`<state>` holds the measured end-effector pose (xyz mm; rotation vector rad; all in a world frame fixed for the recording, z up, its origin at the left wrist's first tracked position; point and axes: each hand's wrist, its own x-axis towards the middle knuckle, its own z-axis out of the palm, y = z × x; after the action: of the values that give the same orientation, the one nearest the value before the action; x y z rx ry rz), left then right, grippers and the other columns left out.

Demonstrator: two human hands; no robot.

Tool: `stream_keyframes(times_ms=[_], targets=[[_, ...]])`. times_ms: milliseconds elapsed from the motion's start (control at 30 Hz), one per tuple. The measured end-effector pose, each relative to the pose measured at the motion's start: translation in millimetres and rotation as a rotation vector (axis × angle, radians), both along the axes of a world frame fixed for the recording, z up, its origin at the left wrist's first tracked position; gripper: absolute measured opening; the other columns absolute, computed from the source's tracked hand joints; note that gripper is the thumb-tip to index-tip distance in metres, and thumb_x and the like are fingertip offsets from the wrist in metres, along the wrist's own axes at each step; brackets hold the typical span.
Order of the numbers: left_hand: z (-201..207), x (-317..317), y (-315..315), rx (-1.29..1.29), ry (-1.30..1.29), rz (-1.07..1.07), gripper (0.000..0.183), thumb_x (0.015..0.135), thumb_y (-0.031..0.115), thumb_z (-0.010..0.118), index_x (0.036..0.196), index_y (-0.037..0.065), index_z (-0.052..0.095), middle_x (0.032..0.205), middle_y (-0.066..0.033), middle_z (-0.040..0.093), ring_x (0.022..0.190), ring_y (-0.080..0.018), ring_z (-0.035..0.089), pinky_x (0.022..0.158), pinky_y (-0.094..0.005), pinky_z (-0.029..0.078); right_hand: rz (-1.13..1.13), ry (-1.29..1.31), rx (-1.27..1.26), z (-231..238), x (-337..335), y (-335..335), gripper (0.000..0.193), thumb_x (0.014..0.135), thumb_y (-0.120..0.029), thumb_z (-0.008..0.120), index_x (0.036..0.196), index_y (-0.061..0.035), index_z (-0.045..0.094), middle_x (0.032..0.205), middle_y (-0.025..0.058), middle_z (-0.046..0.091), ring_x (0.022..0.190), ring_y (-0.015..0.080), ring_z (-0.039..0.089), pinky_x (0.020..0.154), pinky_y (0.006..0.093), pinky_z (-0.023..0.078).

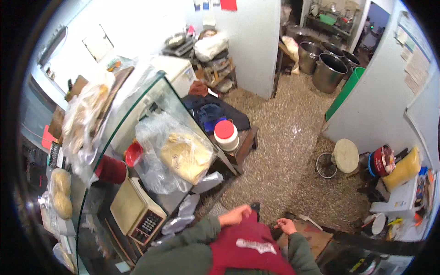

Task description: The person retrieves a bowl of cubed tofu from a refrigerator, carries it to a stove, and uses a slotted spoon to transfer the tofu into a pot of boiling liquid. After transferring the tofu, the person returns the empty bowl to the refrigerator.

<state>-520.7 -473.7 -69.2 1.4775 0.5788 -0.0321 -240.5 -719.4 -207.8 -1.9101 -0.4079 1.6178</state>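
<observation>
Red apron (247, 243), left hand (235, 216) against its edge, grip clamped or not, I can't tell; right hand (286, 225) just beside, grip loosely apart!

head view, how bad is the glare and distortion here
Head view: the upper-left wall looks washed out, the speckled floor shows a small bright glint, edges bow toward the dark round rim, and the left hand and right hand look soft in detail.

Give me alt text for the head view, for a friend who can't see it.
A person's left hand is at a red apron's upper edge, the right hand beside it. A beige scale and a clear plastic bag lie to the left; metal pots stand farther back.
</observation>
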Motion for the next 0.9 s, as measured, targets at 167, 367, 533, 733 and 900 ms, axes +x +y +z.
stream_keyframes(times_ms=[167, 367, 533, 733, 900], targets=[[14, 153, 113, -0.144, -0.024, 0.096, 0.031, 0.093, -0.004, 0.056, 0.122, 0.005, 0.061, 0.110, -0.0080, 0.065, 0.086, -0.0152, 0.063, 0.079, -0.0325, 0.053, -0.355, 0.065, 0.091, 50, 105, 15, 0.026, 0.111, -0.013, 0.054, 0.132, 0.0020, 0.061, 0.102, 0.0179, 0.074, 0.100, 0.0285, 0.073, 0.080, 0.0458, 0.062], [0, 301, 244, -0.144, -0.052, 0.171, 0.013, 0.104, 0.016, 0.066, 0.109, 0.003, 0.068, 0.099, -0.0036, 0.069, 0.092, -0.0128, 0.064, 0.085, -0.0317, 0.053, -0.359, 0.037, 0.225, 44, 279, 186, 0.026, 0.100, 0.000, 0.058, 0.126, -0.0005, 0.060, 0.103, 0.0163, 0.074, 0.088, 0.0253, 0.075, 0.074, 0.0371, 0.059], [20, 406, 383, -0.140, -0.074, 0.378, 0.021, 0.107, 0.017, 0.065, 0.118, 0.001, 0.072, 0.117, -0.0062, 0.075, 0.110, -0.0146, 0.067, 0.097, -0.0315, 0.052, -0.166, -0.169, 0.328, 76, 446, 419, 0.029, 0.101, -0.009, 0.064, 0.129, -0.0011, 0.062, 0.098, 0.0103, 0.074, 0.083, 0.0192, 0.074, 0.070, 0.0341, 0.059], [77, 444, 538, -0.092, -0.064, 0.792, 0.027, 0.111, 0.025, 0.058, 0.104, 0.002, 0.072, 0.112, -0.0087, 0.075, 0.101, -0.0147, 0.069, 0.095, -0.0320, 0.055, 0.134, -0.205, 0.563, 181, 570, 681, 0.027, 0.104, -0.010, 0.056, 0.127, -0.0002, 0.066, 0.093, 0.0101, 0.077, 0.082, 0.0170, 0.075, 0.076, 0.0351, 0.058], [69, 506, 684, -0.184, -0.066, 1.014, 0.011, 0.109, 0.019, 0.062, 0.105, 0.009, 0.064, 0.121, -0.0096, 0.072, 0.109, -0.0196, 0.069, 0.095, -0.0359, 0.057, 0.270, -0.191, 0.696, 200, 630, 834, 0.026, 0.108, -0.008, 0.054, 0.132, -0.0028, 0.064, 0.097, 0.0083, 0.076, 0.095, 0.0155, 0.073, 0.087, 0.0333, 0.058]])
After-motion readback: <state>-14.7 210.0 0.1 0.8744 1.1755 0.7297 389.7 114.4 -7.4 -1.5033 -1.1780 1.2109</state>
